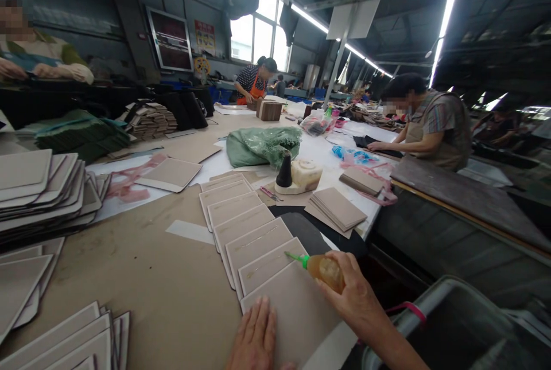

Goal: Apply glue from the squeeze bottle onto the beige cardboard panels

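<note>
My right hand (350,281) is wrapped round a glue bottle (321,269) of amber liquid with a green nozzle. The nozzle tip is over the panels near the right end of the overlapping row. My left hand (255,335) lies flat, fingers stretched, on the nearest beige panel (297,307). Beyond it, a row of beige panels (241,215) overlaps like steps, running away from me. Thin glossy streaks show along the exposed strips of several of them.
Stacks of panels (38,186) stand at left, with another stack (81,341) nearer me. Past the row are a white block with a black cone (284,172), a green bag (258,146) and loose boards (338,209). A bin (447,324) is at lower right; co-workers sit around.
</note>
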Tool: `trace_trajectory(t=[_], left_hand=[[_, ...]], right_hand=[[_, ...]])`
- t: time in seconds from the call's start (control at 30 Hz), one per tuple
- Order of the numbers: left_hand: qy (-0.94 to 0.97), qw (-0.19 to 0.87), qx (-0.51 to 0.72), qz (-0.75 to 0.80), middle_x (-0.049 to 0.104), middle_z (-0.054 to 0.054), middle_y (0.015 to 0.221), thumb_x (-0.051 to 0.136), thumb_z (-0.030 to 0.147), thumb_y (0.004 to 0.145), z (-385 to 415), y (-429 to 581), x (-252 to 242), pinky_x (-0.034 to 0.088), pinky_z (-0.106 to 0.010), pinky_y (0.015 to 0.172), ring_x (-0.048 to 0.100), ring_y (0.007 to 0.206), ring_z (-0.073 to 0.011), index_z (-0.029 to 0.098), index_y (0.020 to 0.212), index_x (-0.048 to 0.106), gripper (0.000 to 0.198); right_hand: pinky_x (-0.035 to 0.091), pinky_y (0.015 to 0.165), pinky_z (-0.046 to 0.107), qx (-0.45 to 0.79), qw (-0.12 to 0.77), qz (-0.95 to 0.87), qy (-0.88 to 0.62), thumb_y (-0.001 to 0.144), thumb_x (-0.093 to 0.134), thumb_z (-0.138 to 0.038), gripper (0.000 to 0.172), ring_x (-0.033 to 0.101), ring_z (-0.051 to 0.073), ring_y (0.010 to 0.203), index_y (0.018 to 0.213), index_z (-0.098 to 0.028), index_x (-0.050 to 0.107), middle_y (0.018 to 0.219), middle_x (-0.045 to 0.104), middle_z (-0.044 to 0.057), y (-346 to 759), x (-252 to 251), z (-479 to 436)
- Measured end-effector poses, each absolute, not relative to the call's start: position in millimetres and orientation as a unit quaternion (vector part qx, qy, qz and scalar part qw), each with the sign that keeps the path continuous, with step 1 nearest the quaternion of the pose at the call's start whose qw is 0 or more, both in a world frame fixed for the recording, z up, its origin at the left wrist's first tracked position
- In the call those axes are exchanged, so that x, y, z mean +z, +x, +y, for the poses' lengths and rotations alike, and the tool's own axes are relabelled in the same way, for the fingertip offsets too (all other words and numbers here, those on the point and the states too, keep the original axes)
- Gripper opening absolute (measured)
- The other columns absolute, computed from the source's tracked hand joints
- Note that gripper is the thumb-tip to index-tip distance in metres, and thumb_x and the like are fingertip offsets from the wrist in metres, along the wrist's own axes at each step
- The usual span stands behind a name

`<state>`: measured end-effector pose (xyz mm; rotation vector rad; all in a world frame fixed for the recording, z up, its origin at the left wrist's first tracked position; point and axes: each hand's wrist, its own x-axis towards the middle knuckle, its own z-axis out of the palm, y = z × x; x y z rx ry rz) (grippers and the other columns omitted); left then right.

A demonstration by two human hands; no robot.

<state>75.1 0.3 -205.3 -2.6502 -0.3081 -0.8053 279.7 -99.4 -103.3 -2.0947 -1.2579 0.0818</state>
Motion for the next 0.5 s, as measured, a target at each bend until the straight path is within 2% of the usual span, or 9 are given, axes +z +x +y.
trace_trajectory(t=[0.1,0.27,0.43,0.5], left_hand=[[-0.935,0.189,-0.279,-0.115,0.060,-0.013,0.110,0.056,0.061,0.067,-2.2,75.0,-200.2,0.047,-0.035,0.077,0.056,0.099,-0.0248,0.009,0.110,0.054,0.067],[-0.936,0.185,-0.260,-0.147,0.058,-0.015,0.112,0.055,0.052,0.071,-9.9,75.0,-193.5,0.051,-0.040,0.074,0.056,0.100,-0.0274,0.008,0.110,0.053,0.059],[-0.933,0.181,-0.278,-0.136,0.062,-0.014,0.105,0.048,0.029,0.079,-27.6,73.5,-185.6,0.055,-0.034,0.071,0.060,0.094,-0.0246,0.007,0.105,0.056,0.035],[-0.936,0.154,-0.283,-0.139,0.062,-0.014,0.104,0.046,0.029,0.082,-37.8,70.8,-182.1,0.056,-0.031,0.072,0.060,0.094,-0.0232,0.007,0.104,0.057,0.033]], right_hand=[[0.044,0.084,0.034,0.137,0.378,-0.478,-0.781,0.072,0.055,-0.022,0.031,0.054,0.020,0.094,0.101,-0.023,0.045,0.098,0.051,0.003,253.7,-97.1,-94.2],[0.047,0.070,0.029,0.267,0.459,-0.407,-0.743,0.072,0.058,-0.031,0.036,0.058,0.018,0.079,0.102,-0.021,0.040,0.088,0.057,0.001,236.9,-87.8,-100.2],[0.048,0.071,0.029,0.243,0.461,-0.380,-0.764,0.072,0.060,-0.035,0.040,0.059,0.018,0.079,0.104,-0.022,0.039,0.090,0.059,0.001,244.7,-91.8,-121.5],[0.048,0.073,0.030,0.215,0.437,-0.385,-0.784,0.071,0.060,-0.035,0.041,0.059,0.019,0.081,0.105,-0.022,0.041,0.093,0.059,0.001,244.6,-96.7,-129.3]])
